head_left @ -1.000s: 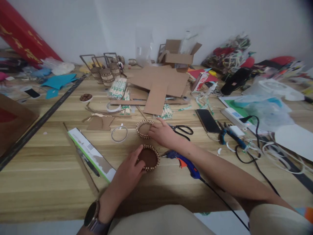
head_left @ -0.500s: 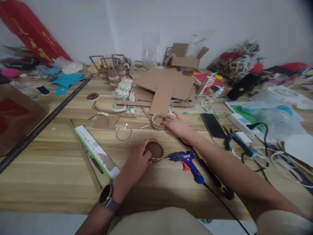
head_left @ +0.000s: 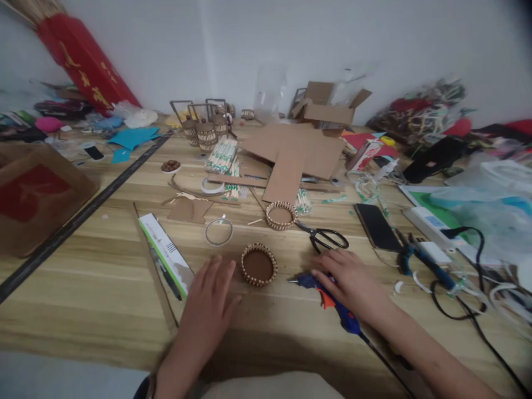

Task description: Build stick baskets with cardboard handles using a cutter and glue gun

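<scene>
My left hand (head_left: 210, 302) lies low over the table, fingers stretched and empty, just left of a small round tray (head_left: 258, 284) with a brown base and a rim of short pale sticks. A similar ring-walled tray (head_left: 281, 226) stands farther back. My right hand (head_left: 353, 282) is over a blue hot glue gun (head_left: 347, 318) with an orange trigger, fingers extended across its top and not wrapped round it. The gun lies on its side, nozzle toward the near tray. Behind that hand are black-handled scissors (head_left: 328, 238).
A tape roll (head_left: 219, 231), a long white-and-green box (head_left: 164, 244) and a pen (head_left: 166, 274) lie left. Cardboard sheets (head_left: 286, 166) and small lidded buckets (head_left: 206, 136) stand at the back. On the right are a phone (head_left: 377, 227), pliers (head_left: 428, 260) and cables.
Both hands have let go of the round trays. My left hand has drawn back to the left; my right hand has come nearer, over the glue gun, uncovering the scissors. The view has shifted slightly.
</scene>
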Available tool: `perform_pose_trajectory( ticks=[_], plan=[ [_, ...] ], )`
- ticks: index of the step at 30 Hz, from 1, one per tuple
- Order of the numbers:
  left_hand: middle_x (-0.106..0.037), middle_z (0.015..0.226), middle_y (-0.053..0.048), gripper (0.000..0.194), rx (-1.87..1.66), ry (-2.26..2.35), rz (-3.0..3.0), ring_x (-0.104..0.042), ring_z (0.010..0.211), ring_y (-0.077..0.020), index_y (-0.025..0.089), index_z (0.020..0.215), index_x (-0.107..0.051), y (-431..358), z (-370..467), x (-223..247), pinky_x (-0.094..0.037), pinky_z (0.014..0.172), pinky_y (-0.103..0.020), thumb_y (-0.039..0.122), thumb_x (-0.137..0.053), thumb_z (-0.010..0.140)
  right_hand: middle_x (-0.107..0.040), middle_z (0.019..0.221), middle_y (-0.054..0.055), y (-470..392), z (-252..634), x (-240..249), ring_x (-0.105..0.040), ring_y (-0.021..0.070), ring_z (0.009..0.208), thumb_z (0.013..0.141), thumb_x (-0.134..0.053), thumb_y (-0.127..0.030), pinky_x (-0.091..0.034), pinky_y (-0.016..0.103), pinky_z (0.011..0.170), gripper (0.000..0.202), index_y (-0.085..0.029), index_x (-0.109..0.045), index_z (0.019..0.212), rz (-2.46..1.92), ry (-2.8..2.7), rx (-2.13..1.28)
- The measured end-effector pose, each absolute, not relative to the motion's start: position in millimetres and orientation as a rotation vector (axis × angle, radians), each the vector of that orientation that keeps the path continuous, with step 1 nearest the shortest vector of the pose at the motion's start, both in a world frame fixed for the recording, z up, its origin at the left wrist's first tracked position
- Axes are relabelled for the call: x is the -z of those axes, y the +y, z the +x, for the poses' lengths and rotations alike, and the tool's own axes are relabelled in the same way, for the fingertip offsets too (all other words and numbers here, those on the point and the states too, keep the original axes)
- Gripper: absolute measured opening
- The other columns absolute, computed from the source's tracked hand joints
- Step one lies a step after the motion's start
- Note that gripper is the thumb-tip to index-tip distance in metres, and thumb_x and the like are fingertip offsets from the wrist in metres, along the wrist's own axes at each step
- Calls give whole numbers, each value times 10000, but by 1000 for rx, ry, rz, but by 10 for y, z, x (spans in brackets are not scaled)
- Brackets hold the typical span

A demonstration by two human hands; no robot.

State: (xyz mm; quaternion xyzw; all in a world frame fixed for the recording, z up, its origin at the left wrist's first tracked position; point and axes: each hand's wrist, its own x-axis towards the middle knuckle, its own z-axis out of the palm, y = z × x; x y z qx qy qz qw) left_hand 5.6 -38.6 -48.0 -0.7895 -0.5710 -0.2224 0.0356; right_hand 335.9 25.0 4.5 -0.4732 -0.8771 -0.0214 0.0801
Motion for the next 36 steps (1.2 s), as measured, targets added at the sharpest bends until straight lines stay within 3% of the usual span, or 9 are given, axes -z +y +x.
perform_pose_trajectory(
  ticks=[4, 8, 12, 18, 23, 27, 29, 32, 36],
  plan=[
    [-534, 1471, -190, 595, 685, -1737, -2471, -521, 1332, -380, 189, 1503, -363, -373, 128, 505, -469, 1064, -568, 375, -541, 966, -735, 975, 105, 158, 3418, -5, -680, 293, 920, 985, -532, -358, -508, 407, 785, 216, -204, -676, 1031, -1517, -2554, 25],
    [-512, 1494, -210, 668, 704, -1759, -2508, -555, 1314, -378, 212, 1539, -302, -312, 271, 533, -478, 1051, -573, 351, -580, 948, -747, 1095, 144, 426, 3238, -104, -699, 308, 1020, 985, -516, -334, -507, 416, 853, 352, -175, -588, 1291, -1555, -2532, 108],
    [-419, 1558, -239, 689, 705, -1822, -2530, -566, 1317, -387, 244, 1527, -324, -238, 408, 552, -526, 997, -565, 296, -639, 918, -763, 1087, 151, 848, 2877, -223, -725, 298, 947, 979, -527, -309, -489, 373, 791, 463, -189, -506, 1426, -1750, -2596, 136],
    [-372, 1588, -220, 491, 556, -2051, -2603, -549, 1356, -360, 214, 1357, -529, -165, 590, 381, -534, 1038, -514, 94, -610, 888, -789, 1023, 120, 1193, 2539, -277, -741, 273, 904, 1003, -484, -302, -434, 294, 665, 239, -204, -679, 1101, -1893, -2646, -34],
    [-323, 1623, -201, 402, 520, -2070, -2730, -570, 1331, -354, 193, 1343, -541, -90, 689, 242, -541, 1039, -505, 140, -556, 945, -774, 1071, 142, 1352, 2295, -302, -729, 283, 944, 1012, -465, -326, -426, 290, 669, 250, -197, -663, 1092, -1757, -2651, -84],
    [-318, 1623, -213, 507, 559, -1997, -2781, -539, 1359, -355, 189, 1451, -453, -90, 711, 212, -525, 1058, -505, 139, -542, 954, -776, 1080, 142, 1546, 2090, -229, -727, 285, 973, 996, -492, -294, -471, 301, 722, 249, -186, -674, 1129, -1634, -2660, -187],
    [-352, 1609, -205, 549, 594, -1987, -2748, -507, 1386, -355, 191, 1479, -425, -142, 658, 167, -507, 1076, -507, 175, -572, 950, -775, 1117, 109, 1596, 2093, -166, -727, 247, 995, 976, -527, -255, -495, 283, 769, 325, -196, -615, 1284, -1552, -2675, -258],
    [-562, 1436, -169, 448, 563, -2182, -2601, -582, 1289, -334, 186, 1393, -522, -262, 434, 55, -516, 1049, -501, 212, -584, 951, -779, 1108, 97, 1529, 2304, -88, -740, 216, 929, 955, -521, -223, -528, 285, 781, 526, -167, -450, 1473, -1432, -2610, -394],
    [-690, 1108, -149, 214, 306, -2659, -2143, -670, 1065, -314, 153, 1100, -643, -438, -81, -44, -535, 929, -468, 203, -463, 996, -786, 976, 110, 1149, 2845, -76, -746, 254, 817, 966, -449, -357, -555, 343, 703, 353, -193, -676, 1180, -1342, -2537, -419]
  ],
)
